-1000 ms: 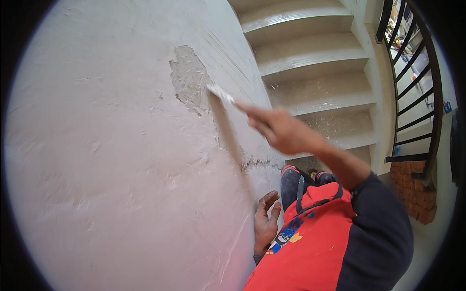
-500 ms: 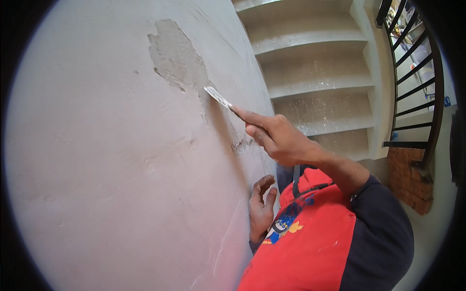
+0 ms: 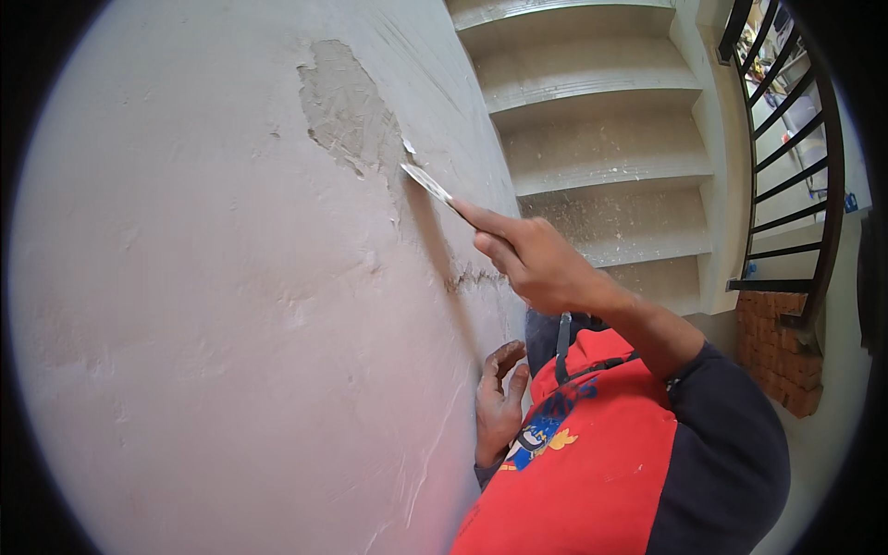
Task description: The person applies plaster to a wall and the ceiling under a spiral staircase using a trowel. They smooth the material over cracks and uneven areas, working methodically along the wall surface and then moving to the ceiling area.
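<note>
The fingers (image 3: 492, 220) of the right hand (image 3: 538, 268) were closed around the handle of a flat scraper (image 3: 429, 184), the index finger stretched along it. The scraper's white-smeared blade pointed away from these fingers, up and to the left, its tip at the pale wall (image 3: 213, 305); whether it pressed on the surface could not be told. A small white flake (image 3: 408, 145) showed just past the tip, beside a rough grey patch (image 3: 347, 106) farther up and left of the fingers. Below them, a jagged crack (image 3: 476, 277) ran across the wall. Lower down was the left hand (image 3: 500, 407), its fingers loosely curled and the thumb apart from them, close to the wall and the wearer's red top (image 3: 592, 453). Up and right of the right hand's fingers, speckled stairs (image 3: 592, 139) climbed; farther right stood a dark railing (image 3: 834, 185), with reddish bricks (image 3: 782, 356) below it
</note>
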Motion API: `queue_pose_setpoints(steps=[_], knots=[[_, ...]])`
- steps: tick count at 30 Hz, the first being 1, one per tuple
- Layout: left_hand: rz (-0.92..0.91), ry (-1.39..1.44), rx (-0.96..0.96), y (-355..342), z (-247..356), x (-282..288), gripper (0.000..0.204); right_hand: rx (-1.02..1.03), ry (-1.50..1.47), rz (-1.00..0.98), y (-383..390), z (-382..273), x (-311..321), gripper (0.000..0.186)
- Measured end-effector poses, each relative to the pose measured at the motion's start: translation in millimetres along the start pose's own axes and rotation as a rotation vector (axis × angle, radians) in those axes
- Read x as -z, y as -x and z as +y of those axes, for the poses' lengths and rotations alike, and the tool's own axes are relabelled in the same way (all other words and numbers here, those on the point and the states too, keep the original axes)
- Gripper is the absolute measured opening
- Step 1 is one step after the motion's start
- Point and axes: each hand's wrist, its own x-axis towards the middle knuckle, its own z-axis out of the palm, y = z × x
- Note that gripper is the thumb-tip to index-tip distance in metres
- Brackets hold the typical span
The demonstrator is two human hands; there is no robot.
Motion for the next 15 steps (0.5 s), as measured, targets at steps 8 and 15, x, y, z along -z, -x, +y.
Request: queue_pose_setpoints(steps=[8, 15], knots=[[0.014, 0.063, -0.029, -0.1, -1.4, -4.2, 0.033, -0.03, 0.131, 0.018, -9.9, -0.3, 0.0, 0.043], [0.016, 0.05, -0.055, -3.6, -5.1, -0.1, 0.033, 0.224, 0.109, 0.158, -15.5, 22.8, -11.3, 0.041]])
